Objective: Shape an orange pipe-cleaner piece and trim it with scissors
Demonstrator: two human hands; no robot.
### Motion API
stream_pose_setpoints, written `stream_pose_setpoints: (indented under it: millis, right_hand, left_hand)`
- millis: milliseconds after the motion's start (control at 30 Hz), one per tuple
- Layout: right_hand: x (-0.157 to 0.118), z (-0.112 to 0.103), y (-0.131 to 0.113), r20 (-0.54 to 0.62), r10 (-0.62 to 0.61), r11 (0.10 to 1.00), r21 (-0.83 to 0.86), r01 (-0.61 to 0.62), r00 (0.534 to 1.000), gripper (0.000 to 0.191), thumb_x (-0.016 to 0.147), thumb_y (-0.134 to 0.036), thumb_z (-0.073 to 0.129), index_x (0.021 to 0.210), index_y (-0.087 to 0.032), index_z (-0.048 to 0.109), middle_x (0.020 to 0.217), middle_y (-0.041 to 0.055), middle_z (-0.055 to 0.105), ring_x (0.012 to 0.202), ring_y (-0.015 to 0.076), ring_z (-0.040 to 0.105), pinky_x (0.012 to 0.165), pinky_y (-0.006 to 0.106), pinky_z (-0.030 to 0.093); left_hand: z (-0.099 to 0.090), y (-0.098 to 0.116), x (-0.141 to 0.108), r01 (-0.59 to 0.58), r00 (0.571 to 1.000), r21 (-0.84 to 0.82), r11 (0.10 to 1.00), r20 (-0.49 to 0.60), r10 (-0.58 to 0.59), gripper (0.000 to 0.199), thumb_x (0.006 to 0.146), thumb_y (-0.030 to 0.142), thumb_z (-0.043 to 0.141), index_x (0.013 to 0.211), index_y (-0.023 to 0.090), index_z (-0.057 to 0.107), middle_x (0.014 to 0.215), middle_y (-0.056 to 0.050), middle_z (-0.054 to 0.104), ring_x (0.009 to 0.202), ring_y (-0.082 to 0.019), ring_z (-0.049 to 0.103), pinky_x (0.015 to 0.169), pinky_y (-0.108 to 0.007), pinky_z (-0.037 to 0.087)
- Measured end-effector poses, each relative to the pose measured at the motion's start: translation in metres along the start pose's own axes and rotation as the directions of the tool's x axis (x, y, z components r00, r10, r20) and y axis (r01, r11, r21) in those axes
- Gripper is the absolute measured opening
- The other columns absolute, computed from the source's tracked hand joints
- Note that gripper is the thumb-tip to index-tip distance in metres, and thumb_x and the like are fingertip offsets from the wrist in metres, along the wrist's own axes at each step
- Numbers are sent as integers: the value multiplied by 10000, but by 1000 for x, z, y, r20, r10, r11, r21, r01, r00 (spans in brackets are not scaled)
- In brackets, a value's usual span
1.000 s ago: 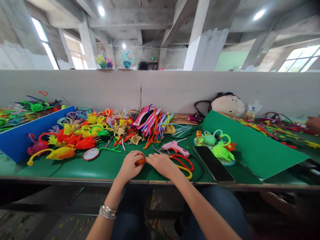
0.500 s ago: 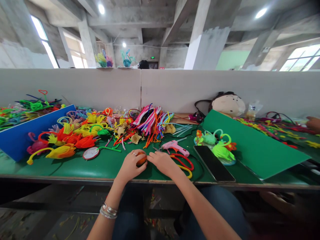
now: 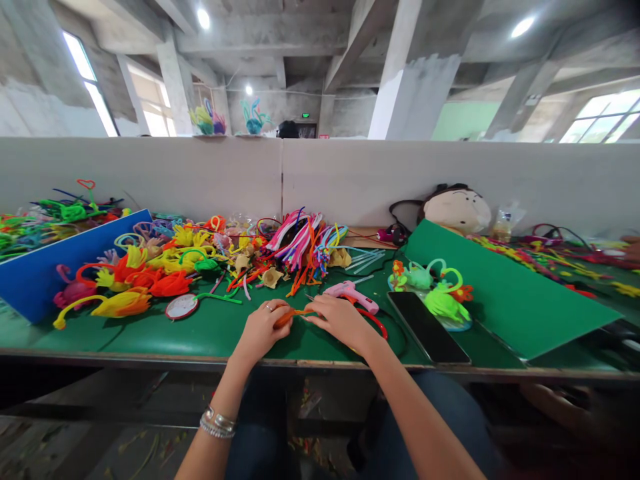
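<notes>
My left hand [image 3: 264, 331], with a ring on one finger, is closed around an orange fuzzy pipe-cleaner piece [image 3: 285, 320] just above the green tabletop. From it a thin orange strand runs to the right. My right hand [image 3: 343, 323] pinches the far end of that strand between thumb and fingers. Its fingertips are partly hidden. Right behind this hand lies a pink glue gun [image 3: 354, 293]. A bent red pipe cleaner [image 3: 379, 324] shows beside the right wrist, partly covered by it.
Several pipe-cleaner swans [image 3: 125, 303] crowd the left, by a blue board [image 3: 75, 267]. Pipe-cleaner bundles [image 3: 303, 243] lie at the back. A black phone [image 3: 427, 327], a lime-green swan [image 3: 447, 303] and a green board [image 3: 505, 293] stand right. A grey partition [image 3: 200, 173] closes the back.
My right hand has moved right, away from the left, drawing the orange strand out between them. It now covers more of the red and yellow pipe cleaners. My left hand stays in place.
</notes>
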State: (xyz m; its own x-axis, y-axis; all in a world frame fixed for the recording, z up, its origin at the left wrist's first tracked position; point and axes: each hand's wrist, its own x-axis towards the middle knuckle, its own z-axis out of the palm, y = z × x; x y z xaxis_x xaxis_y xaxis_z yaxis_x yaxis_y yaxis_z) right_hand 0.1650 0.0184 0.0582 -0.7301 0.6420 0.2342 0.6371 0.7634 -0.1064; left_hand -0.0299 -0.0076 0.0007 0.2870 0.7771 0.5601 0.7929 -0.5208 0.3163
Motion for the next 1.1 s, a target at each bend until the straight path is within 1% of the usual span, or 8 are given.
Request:
stream_pose_setpoints:
  millis: [133, 233, 367, 533, 633, 800, 933, 1100]
  right_hand:
    - [1, 1, 0, 7, -57, 997, -45, 58, 998, 214, 862, -263, 403, 897, -198, 604, 864, 43, 589, 864, 155, 525, 763, 276, 369]
    - [3, 4, -1, 5, -106, 982, -155, 105, 994, 204, 864, -204, 390, 896, -189, 592, 856, 46, 576, 847, 155, 511, 731, 275, 364]
    - [4, 5, -2, 24, -143, 951, -274, 144, 989, 184, 858, -151, 386, 868, -179, 567, 809, 27, 559, 778, 146, 500, 669, 267, 354]
    - [3, 6, -4, 18, -180, 923, -344, 175, 983, 181, 857, -124, 380, 914, -190, 538, 827, 17, 549, 740, 132, 506, 605, 250, 331]
    - [4, 12, -3, -2, -179, 922, -349, 167, 984, 185, 857, -115, 374, 939, -189, 522, 853, 24, 549, 750, 131, 515, 590, 242, 325]
    - [8, 26, 2, -98, -85, 972, -229, 61, 991, 161, 870, -184, 373, 858, -173, 533, 827, 30, 572, 752, 130, 535, 616, 238, 337]
    - [12, 28, 3, -167, -19, 1000, -2, 19, 986, 201, 883, -254, 355, 844, -181, 539, 808, 14, 588, 746, 114, 542, 641, 225, 345]
    - [12, 23, 2, -169, 58, 955, 297, -5, 984, 193, 871, -294, 376, 842, -190, 537, 845, 2, 590, 757, 110, 532, 659, 218, 363]
  left_hand:
    - [-1, 1, 0, 11, 1000, -5, 1000, 18, -11, 228, 772, 236, 492, 987, 225, 568, 997, -30, 583, 893, -159, 526, 804, -282, 434]
    - [-1, 0, 1, 2, 1000, -19, 1000, 21, -2, 220, 764, 222, 500, 971, 230, 575, 989, -26, 584, 894, -156, 522, 801, -276, 431]
    - [0, -1, 2, -52, 998, -37, 998, 38, 53, 222, 746, 197, 514, 953, 235, 586, 981, -22, 583, 889, -154, 519, 806, -281, 426]
    - [-2, 0, 2, -67, 996, -70, 995, 56, 71, 230, 743, 190, 521, 957, 236, 592, 997, -28, 581, 909, -162, 513, 813, -288, 430]
    - [-3, 1, 2, -73, 995, -93, 993, 60, 79, 232, 737, 191, 529, 950, 245, 602, 988, -28, 584, 915, -160, 517, 816, -287, 433]
    - [-2, -1, 0, -45, 996, -121, 992, 71, 54, 257, 736, 190, 534, 973, 263, 602, 996, -24, 583, 923, -152, 527, 816, -273, 435]
    - [-1, -2, -1, -31, 996, -169, 985, 77, 44, 225, 742, 206, 532, 946, 265, 607, 1015, -17, 583, 933, -147, 531, 828, -270, 432]
    - [-2, -1, -2, -24, 995, -279, 960, 90, 51, 213, 763, 238, 517, 962, 245, 594, 1026, -28, 574, 959, -146, 526, 840, -266, 421]
